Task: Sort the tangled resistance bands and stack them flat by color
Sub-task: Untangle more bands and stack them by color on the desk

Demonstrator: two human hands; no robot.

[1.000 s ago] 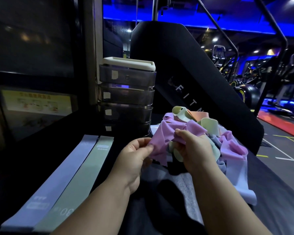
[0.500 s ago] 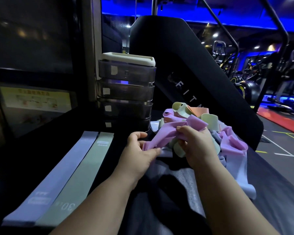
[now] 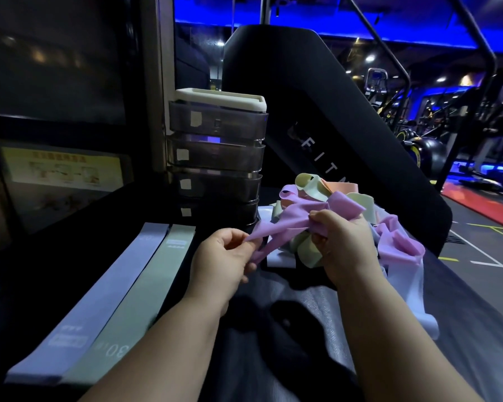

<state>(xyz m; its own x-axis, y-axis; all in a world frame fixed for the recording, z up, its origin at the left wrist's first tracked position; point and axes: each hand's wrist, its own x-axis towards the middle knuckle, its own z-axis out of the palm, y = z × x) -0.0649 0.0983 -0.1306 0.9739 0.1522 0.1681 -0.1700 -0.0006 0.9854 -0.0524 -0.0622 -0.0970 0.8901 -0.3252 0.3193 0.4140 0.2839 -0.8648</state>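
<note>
Two bands flat on the dark surface (image 3: 55, 271) at far left, lying edge to edge: a lavender band (image 3: 99, 300), then a green band (image 3: 137, 303). Behind them, a stack of smoky drawers (image 3: 215, 158), all pushed in, contents not discernible. Mid-step: teasing one purple band (image 3: 285, 226) out of the tangle, its free end pinched in the left hand (image 3: 218, 265), its bunched middle gripped by the right hand (image 3: 346, 250), just above the tangled pile (image 3: 311, 187) of pale green, peach and purple loops. Next, probably: pulling it clear without dragging neighbours along, then flattening it beside the green one.

Stacked grey drawer unit (image 3: 217, 158) beside black treadmill console (image 3: 317, 134), yellow poster (image 3: 60, 169).
</note>
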